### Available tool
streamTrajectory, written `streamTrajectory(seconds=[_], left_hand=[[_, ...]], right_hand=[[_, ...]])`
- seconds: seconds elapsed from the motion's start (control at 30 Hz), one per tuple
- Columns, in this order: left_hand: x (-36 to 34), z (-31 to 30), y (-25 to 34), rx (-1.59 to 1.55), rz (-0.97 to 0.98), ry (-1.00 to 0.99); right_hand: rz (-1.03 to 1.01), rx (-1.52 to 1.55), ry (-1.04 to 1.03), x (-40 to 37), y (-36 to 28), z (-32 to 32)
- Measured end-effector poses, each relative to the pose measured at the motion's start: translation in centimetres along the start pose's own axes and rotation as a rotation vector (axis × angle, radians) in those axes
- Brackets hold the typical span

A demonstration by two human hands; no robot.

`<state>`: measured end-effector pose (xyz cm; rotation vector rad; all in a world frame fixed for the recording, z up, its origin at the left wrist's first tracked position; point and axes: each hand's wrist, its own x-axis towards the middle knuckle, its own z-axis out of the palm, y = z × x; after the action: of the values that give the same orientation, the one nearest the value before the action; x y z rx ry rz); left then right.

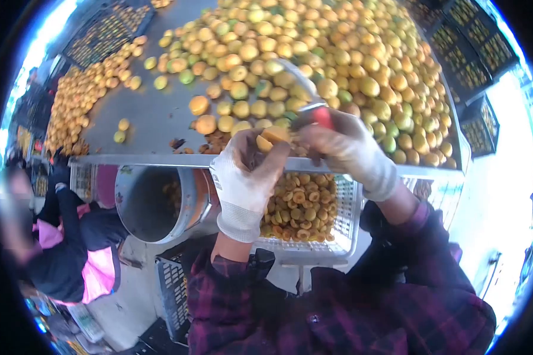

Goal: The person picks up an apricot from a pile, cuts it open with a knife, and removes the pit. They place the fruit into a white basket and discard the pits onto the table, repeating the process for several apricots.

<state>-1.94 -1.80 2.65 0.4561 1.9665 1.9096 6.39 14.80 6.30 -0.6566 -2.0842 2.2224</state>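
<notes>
My left hand (246, 183), in a white glove with dirty fingers, is closed on an apricot (273, 136) that looks cut open, its orange flesh showing. A knife with a red handle and a curved blade (302, 81) is gripped in my gloved right hand (349, 151), the blade pointing up and away over the fruit. Both hands are close together above the near edge of the metal table (148, 159). Beneath them, a white basket (346, 219) holds many halved apricots (302, 207).
A large heap of whole apricots (349, 59) covers much of the table, with another pile (80, 97) at left. Below the edge stands a bucket (151, 204). A seated person (71, 254) is at left. Black crates (471, 50) of fruit are stacked at right.
</notes>
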Motion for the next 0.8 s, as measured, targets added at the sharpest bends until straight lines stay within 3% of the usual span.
streamTrajectory(seconds=[0.07,0.13,0.27,0.33,0.53,0.67,0.8], left_hand=[[-0.6,0.8,-0.2,0.212,0.01,-0.041],[-0.7,1.2,-0.8,0.262,0.237,-0.026],[-1.0,1.6,-0.6,0.083,0.205,-0.052],[-1.0,1.5,-0.8,0.095,0.158,-0.046],[-1.5,2.1,0.0,0.02,0.024,-0.023],[-1.2,1.2,-1.8,0.114,0.119,-0.014],[-1.2,0.9,-1.4,-0.029,-0.005,-0.121]], right_hand=[[-0.043,-0.064,0.023,0.8,1.1,0.9],[0.06,0.033,-0.027,0.7,1.3,0.7],[0.039,0.275,0.031,0.4,2.3,1.2],[0.215,0.451,-0.101,0.0,2.2,0.1],[0.177,0.456,-0.044,-0.4,3.2,0.3],[0.157,0.603,-0.175,-0.4,4.3,-0.1],[0.242,0.601,-0.068,-0.4,4.4,0.0]])
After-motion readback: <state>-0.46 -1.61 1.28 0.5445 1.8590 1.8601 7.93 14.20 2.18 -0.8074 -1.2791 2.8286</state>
